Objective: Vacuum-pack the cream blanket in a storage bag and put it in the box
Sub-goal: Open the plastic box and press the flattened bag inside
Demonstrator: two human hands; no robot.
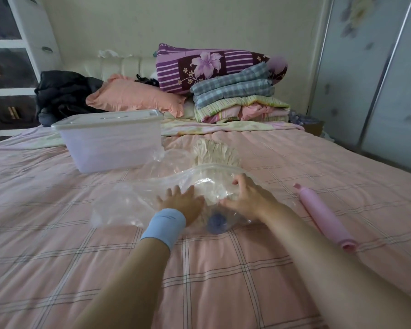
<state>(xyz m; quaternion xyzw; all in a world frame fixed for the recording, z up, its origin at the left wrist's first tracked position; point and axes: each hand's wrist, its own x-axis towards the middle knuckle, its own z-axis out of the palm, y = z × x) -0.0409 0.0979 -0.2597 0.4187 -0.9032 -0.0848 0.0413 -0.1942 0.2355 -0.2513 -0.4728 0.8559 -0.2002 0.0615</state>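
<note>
1. Pink checked bed [57,257] fills the view. The box [109,143] stands at 10 o'clock with its lid on.
2. At the centre lies the clear bag [119,205], its blue valve [217,224] at the 6 o'clock end and its mouth towards 12.
3. The left hand [183,200] lies flat on the bag with straight fingers, pressing and holding nothing.
4. The blanket [214,150] is only partly inside. Its long axis runs 6 to 12, and its ruffled far end pokes out of the mouth, pointing to 12.
5. The right hand [244,198] is spread wide over the bulge, pressing without gripping.
6. A pink pump [323,214] lies apart at 3 o'clock.
7. Risks, as I judge them:
   - Fabric left across the mouth would stop the seal closing, so air would leak back in.
   - Pushing down from above may bunch the blanket rather than slide it in.
</note>
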